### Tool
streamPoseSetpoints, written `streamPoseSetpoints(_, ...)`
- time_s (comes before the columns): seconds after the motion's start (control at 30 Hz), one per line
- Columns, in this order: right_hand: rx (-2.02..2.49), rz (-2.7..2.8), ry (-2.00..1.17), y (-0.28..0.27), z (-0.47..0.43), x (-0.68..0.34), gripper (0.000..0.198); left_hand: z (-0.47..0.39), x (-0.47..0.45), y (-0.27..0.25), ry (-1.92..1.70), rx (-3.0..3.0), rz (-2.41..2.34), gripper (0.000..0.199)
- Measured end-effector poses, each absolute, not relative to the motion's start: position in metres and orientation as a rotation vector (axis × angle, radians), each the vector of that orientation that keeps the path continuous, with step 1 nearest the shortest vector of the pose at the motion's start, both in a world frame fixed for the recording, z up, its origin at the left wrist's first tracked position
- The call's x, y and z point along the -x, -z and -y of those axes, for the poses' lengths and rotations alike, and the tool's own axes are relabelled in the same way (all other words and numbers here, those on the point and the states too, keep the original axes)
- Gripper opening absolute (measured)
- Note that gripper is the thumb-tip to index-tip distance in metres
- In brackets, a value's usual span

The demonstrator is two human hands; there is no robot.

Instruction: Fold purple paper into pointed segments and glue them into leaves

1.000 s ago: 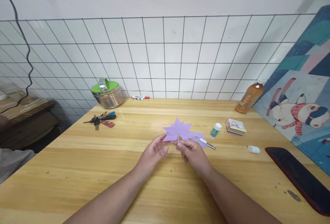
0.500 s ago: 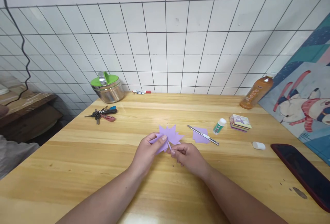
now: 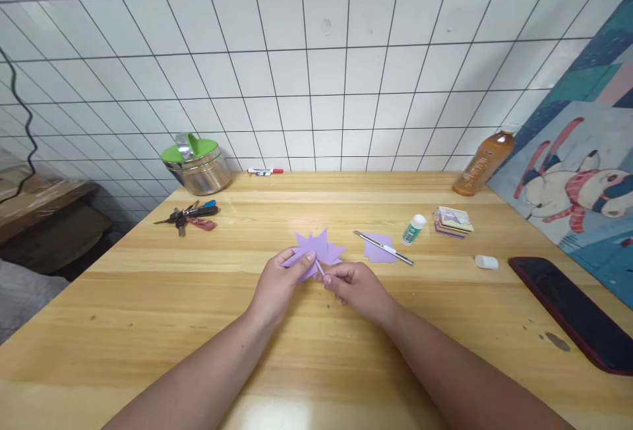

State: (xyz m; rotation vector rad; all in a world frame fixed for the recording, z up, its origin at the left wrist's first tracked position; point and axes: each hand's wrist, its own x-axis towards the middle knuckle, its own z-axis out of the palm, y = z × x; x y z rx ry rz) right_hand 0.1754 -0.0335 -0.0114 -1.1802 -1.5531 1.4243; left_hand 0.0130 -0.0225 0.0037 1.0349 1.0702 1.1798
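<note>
A purple paper leaf [image 3: 316,245] with jagged points is pinched in my left hand [image 3: 279,285], thumb on top near its base. My right hand [image 3: 359,288] has thumb and forefinger closed on the thin purple paper stem [image 3: 320,268] at the leaf's lower end. Just right of the leaf, a utility knife [image 3: 384,248] lies across a square of purple paper [image 3: 373,255]. A glue stick [image 3: 413,229] with a green label stands beyond it, its white cap [image 3: 486,262] lying apart to the right.
A stack of colored paper [image 3: 453,221] sits behind the cap. A phone [image 3: 573,311] lies at right, a tea bottle [image 3: 484,163] against the picture panel. At left are keys [image 3: 188,215], a steel pot [image 3: 202,169] with green lid and a marker [image 3: 265,171] by the wall.
The whole view has shifted slightly, with objects appearing higher and further left. Both hands keep their hold on the leaf and its stem.
</note>
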Motion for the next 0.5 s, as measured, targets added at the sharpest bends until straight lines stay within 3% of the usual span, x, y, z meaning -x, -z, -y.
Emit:
streamPoseSetpoints(0.27, 1.152, 1.496, -1.411, 0.0109, 0.0332, -0.1750, 0.029, 0.0218, -0.0138, -0.0033, -1.231, -0.991, -1.061, 0.029)
streamPoseSetpoints(0.5, 1.189, 1.503, -1.410, 0.0124, 0.0327, -0.1737, 0.032, 0.0236, -0.0159, -0.0074, -1.279, -0.909, -1.041, 0.058)
